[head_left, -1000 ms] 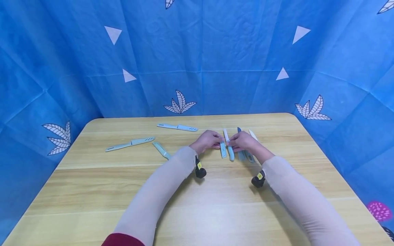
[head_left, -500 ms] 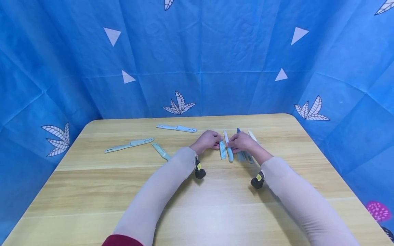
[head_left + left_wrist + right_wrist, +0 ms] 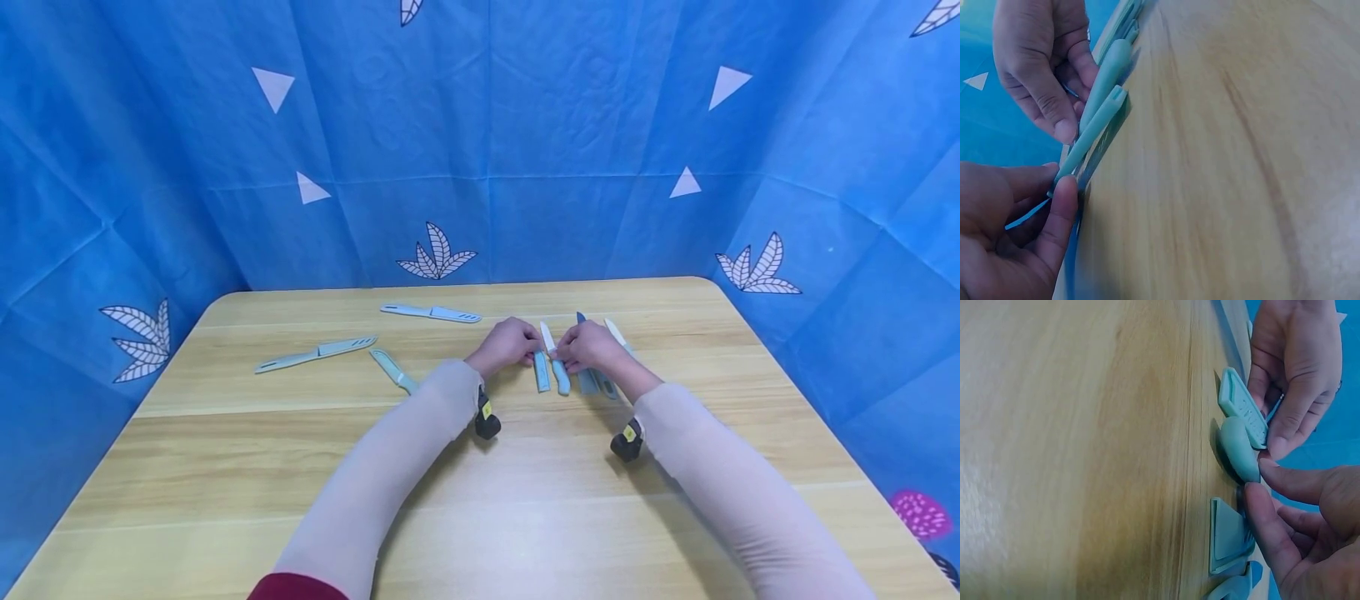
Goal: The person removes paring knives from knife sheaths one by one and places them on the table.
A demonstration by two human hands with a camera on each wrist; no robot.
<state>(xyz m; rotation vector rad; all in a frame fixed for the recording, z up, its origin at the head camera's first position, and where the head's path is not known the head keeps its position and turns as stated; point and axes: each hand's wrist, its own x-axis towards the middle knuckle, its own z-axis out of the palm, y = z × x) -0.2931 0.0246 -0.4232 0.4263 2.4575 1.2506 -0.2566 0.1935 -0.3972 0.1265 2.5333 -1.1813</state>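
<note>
My left hand [image 3: 512, 342] pinches the upper end of a light-green knife sheath [image 3: 542, 373] between thumb and fingers. Just to its right, a small knife [image 3: 561, 379] points its pale blade away from me, with my right hand [image 3: 591, 344] pinching it near where handle meets blade. In the left wrist view the sheath [image 3: 1097, 119] slants beside the knife's rounded handle [image 3: 1110, 69]. The right wrist view has the sheath [image 3: 1242, 403] and handle [image 3: 1239, 447] side by side, their far ends hidden by fingers.
Right of my right hand lie another sheath [image 3: 588, 383], a dark-blue blade [image 3: 581, 317] and a white-bladed knife [image 3: 615, 332], partly covered. To the left are two sheathed knives [image 3: 452, 314] [image 3: 317, 353] and a pale-green knife [image 3: 392, 369] partly behind my sleeve. A blue curtain [image 3: 480, 150] hangs behind the table.
The knife's blade tip has swung slightly left, toward the sheath. The sheath has turned a little in my left hand, and both hands remain nearly in place.
</note>
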